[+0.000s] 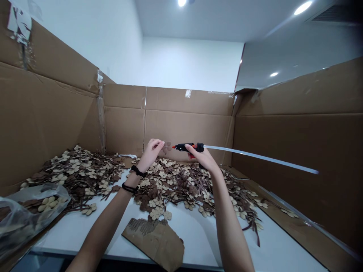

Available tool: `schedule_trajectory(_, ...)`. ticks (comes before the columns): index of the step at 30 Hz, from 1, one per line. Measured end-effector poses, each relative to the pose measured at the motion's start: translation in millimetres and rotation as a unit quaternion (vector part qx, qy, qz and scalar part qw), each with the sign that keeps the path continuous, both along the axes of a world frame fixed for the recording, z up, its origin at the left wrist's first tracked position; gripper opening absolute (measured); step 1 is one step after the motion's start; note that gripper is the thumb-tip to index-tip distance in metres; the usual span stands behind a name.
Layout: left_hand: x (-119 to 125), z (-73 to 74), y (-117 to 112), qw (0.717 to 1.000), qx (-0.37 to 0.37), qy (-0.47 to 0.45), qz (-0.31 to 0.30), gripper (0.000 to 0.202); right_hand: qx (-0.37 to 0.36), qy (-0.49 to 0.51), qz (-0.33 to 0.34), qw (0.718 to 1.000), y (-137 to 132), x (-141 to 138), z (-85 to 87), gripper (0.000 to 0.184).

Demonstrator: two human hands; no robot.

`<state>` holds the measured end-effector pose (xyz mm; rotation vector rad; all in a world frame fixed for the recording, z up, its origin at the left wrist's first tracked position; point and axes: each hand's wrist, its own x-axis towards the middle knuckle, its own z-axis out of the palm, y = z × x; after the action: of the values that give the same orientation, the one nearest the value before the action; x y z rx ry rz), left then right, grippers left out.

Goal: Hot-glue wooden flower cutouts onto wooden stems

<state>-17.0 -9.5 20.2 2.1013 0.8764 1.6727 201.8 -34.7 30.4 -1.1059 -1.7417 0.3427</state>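
Observation:
Pinched in the fingertips of my left hand [153,151] is a small brown flower cutout [167,147], held up above the pile. My right hand [204,155] grips a black and orange hot glue gun [183,147], its orange tip pointing left, right beside the flower; whether they touch I cannot tell. From the back of the gun a long pale glue stick [261,157] sticks out to the right, drooping slightly. Below both hands spreads a heap of beige and brown flower cutouts [170,181] with thin brown stems.
Tall cardboard walls [187,128] enclose the white table [195,234] at the back and sides. A torn cardboard piece [159,241] lies at the front. On the left are another flower pile [82,170] and a clear plastic bag [31,223] with flowers inside.

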Motion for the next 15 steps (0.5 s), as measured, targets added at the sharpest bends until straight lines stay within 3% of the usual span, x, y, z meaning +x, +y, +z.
schedule_trajectory(3, -0.2, -0.9, 1.9, 0.999, 0.032, 0.008, 0.035, 0.025, 0.029, 0.047, -0.062, 0.997, 2.6, -5.1, -1.4, 0.045)
schedule_trajectory(6, 2.5, -3.0, 2.1, 0.999, 0.021, 0.039, 0.007, 0.027, 0.024, 0.136, 0.010, 0.990, 8.7, -13.5, -6.4, 0.041)
schedule_trajectory(9, 8.1, -6.9, 1.9, 0.996, 0.011, 0.084, -0.012, 0.026, 0.000, 0.162, 0.090, 0.983, 12.4, -20.2, -11.1, 0.036)
schedule_trajectory(15, 18.0, -14.4, 3.7, 0.993, -0.001, 0.119, -0.015, 0.024, 0.005, 0.144, 0.076, 0.987, 12.3, -22.3, -13.9, 0.033)
